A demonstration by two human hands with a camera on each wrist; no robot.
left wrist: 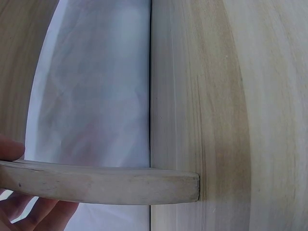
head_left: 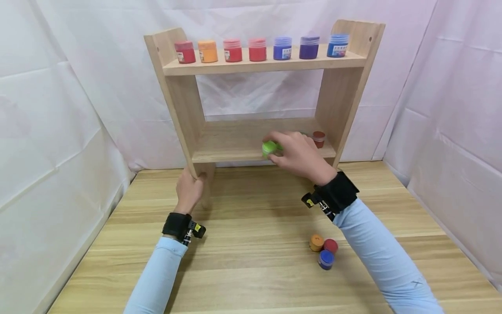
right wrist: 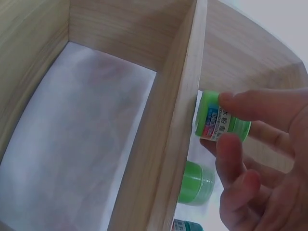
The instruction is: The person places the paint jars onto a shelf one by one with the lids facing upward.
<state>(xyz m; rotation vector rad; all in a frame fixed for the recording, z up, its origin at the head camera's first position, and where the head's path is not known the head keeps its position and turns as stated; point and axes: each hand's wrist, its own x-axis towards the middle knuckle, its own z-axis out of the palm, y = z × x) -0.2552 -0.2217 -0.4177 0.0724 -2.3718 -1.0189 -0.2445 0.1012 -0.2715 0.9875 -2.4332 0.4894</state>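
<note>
My right hand pinches a light green paint jar between thumb and fingers at the front of the lower board of a wooden shelf. In the right wrist view, the jar's label faces the camera. Beside it stand another green jar and a teal-green jar, both mostly hidden by the hand in the head view. My left hand grips the lower part of the shelf's left side panel, thumb on one face and fingers on the other.
A row of red, orange, blue and purple jars lines the top board. At the lower board's right end sits a brownish-red jar. An orange jar, a red jar and a blue jar cluster on the table near my right forearm.
</note>
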